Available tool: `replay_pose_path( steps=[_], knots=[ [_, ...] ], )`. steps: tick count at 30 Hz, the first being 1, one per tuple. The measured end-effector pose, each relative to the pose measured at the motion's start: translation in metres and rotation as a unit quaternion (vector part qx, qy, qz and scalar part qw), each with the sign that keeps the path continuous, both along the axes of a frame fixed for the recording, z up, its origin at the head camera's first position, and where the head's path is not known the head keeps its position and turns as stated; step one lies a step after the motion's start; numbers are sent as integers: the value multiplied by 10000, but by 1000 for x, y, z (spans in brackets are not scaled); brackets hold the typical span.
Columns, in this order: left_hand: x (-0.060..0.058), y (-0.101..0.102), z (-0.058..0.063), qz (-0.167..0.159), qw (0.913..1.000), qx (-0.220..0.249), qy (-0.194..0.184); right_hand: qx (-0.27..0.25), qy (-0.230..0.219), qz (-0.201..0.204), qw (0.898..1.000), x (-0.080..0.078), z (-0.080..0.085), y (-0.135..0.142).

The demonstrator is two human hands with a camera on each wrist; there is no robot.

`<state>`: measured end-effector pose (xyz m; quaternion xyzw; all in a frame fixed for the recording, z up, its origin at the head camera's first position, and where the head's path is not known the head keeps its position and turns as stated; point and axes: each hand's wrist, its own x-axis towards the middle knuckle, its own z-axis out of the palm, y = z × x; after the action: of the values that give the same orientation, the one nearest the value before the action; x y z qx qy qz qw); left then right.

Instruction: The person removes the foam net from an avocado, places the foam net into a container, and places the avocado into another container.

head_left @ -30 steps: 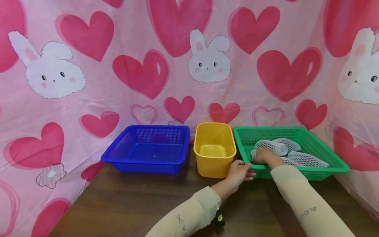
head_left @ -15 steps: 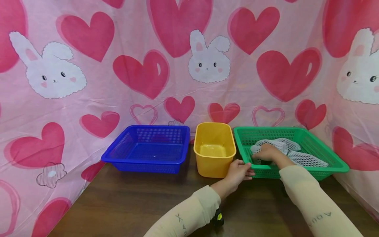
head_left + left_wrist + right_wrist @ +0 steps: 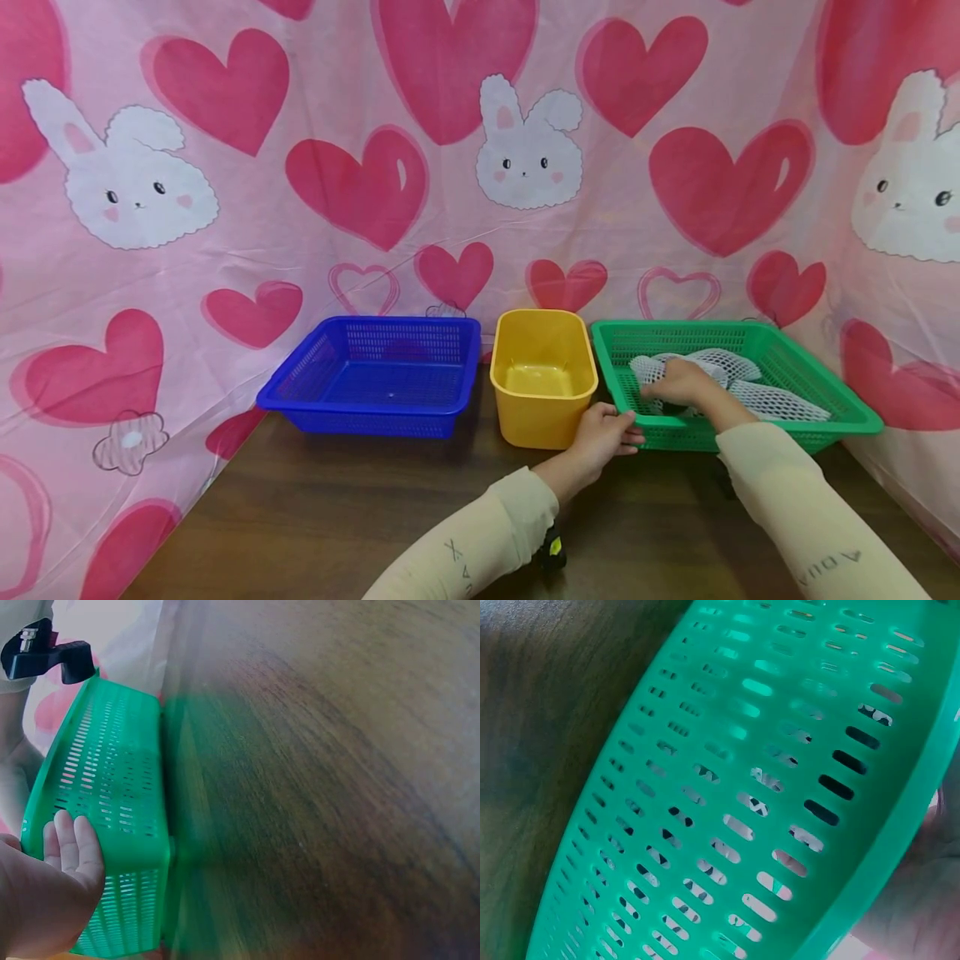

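Grn bskt [image 3: 825, 429] back-L free, nets [image 3: 780, 402] prob block front

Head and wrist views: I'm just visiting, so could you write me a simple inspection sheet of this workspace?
Surface: dark wood-look table.
Job's things: green basket holding white mesh sleeves; yellow bin and blue basket look empty.
Clutter: nothing seen.
Hands: left hand touches the green basket's near corner; right hand is inside it at the sleeves, grip unclear.
Cables: nothing seen.
Surroundings: pink cloth printed with hearts and rabbits.
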<state>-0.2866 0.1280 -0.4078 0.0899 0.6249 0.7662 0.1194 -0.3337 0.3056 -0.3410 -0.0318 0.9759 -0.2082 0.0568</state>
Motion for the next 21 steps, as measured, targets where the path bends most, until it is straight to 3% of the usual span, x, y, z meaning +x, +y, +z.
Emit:
replay_pose_path(
  steps=[12, 21],
  knots=[
    [-1, 0, 1, 33, 9999, -11, -134, -130, 545, -13, 9984, 5, 13, -1],
    [-2, -4, 1, -4, 9998, -94, -178, -265, 981, 209, 9946, 16, 28, -2]
  ],
)
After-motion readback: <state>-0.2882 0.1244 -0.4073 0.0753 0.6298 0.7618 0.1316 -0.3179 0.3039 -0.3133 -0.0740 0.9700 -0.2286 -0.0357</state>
